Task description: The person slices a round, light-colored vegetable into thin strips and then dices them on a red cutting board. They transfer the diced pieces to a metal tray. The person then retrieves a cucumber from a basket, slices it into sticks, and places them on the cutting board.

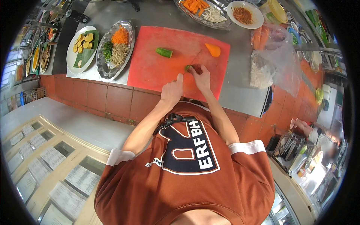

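Observation:
On the red cutting board (152,67) my left hand (172,87) grips a knife (195,58), whose blade points away to the right; the handle is mostly hidden in the fist. My right hand (202,77) pinches a small green piece of vegetable (188,67) against the board, close beside the blade. Fingers cover part of that piece. Farther up the board lies a cut length of cucumber (164,52), green-skinned. A tapered orange chunk, apparently carrot (213,49), rests near the board's far right corner.
To the left stand a silver platter (99,69) of chopped vegetables and a white oval plate (70,50) with yellow slices on leaf. A second platter (194,22), a white plate (253,26) and a yellow-lidded tub (277,11) sit behind. Plastic bags (281,64) lie right.

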Demonstrator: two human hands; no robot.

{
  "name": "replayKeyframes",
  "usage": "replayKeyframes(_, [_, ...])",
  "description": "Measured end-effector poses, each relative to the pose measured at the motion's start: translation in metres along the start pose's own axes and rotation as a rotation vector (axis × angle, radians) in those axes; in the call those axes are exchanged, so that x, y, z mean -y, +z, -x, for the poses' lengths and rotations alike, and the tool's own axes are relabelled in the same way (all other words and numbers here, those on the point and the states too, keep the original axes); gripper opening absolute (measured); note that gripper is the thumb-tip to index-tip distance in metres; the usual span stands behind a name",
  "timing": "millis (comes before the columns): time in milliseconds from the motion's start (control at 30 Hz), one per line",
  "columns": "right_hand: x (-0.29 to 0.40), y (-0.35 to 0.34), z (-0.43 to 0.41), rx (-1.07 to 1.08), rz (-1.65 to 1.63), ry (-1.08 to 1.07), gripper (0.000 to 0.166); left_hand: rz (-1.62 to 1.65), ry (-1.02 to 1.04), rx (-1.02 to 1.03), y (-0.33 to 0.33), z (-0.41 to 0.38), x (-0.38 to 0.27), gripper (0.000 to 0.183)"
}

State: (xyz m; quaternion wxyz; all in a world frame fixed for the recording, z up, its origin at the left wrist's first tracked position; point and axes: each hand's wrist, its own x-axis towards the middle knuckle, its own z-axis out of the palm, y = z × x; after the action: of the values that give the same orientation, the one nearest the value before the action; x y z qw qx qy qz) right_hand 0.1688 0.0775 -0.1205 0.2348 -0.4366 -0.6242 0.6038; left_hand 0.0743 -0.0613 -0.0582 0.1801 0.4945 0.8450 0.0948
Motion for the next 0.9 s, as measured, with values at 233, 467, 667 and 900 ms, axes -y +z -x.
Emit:
replayKeyframes(233, [-0.003,0.002,-0.001,-0.02,0.036,0.008,0.024,-0.029,-0.047,0.174,-0.018,0.036,0.014,0.026])
replayKeyframes(467, [0.002,0.0,0.002,-0.024,0.013,-0.003,0.031,-0.025,0.001,0.146,0.013,0.023,0.028,0.019])
replayKeyframes(667, [0.016,0.011,0.013,-0.085,0.135,-0.105,0.035,-0.023,-0.036,0.154,0.052,0.005,0.037,0.015])
replayKeyframes(900, [0.021,-0.004,0.007,0.001,0.432,-0.452,0.033,0.407,0.065,0.074,0.033,-0.012,0.076,0.023])
